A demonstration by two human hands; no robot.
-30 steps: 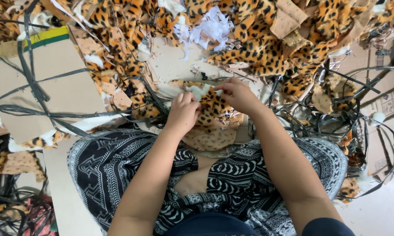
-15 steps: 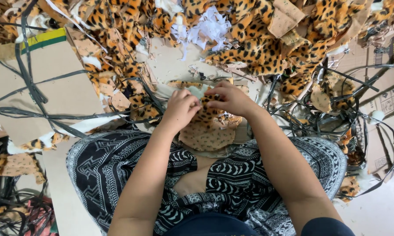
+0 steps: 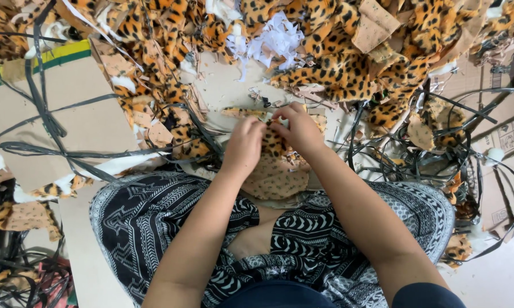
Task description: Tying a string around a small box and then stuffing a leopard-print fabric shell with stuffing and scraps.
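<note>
My left hand [image 3: 244, 142] and my right hand [image 3: 298, 128] meet over a leopard-print fabric piece [image 3: 275, 174] that lies in front of my crossed legs, its tan backing facing up. Both hands pinch the piece's upper edge, fingers closed on the spotted fur side. What is between the fingertips is partly hidden. My legs wear black-and-white patterned trousers [image 3: 154, 217].
Heaps of leopard-print scraps [image 3: 337, 68] and white stuffing [image 3: 277, 40] lie ahead. Flattened cardboard [image 3: 34, 114] sits at left, crossed by black plastic straps [image 3: 51, 125]. More tangled straps [image 3: 439, 148] and cardboard lie at right.
Both hands have drawn closer together on the fabric's upper edge; the right hand moved left and slightly toward the body. The fabric stays in front of my legs.
</note>
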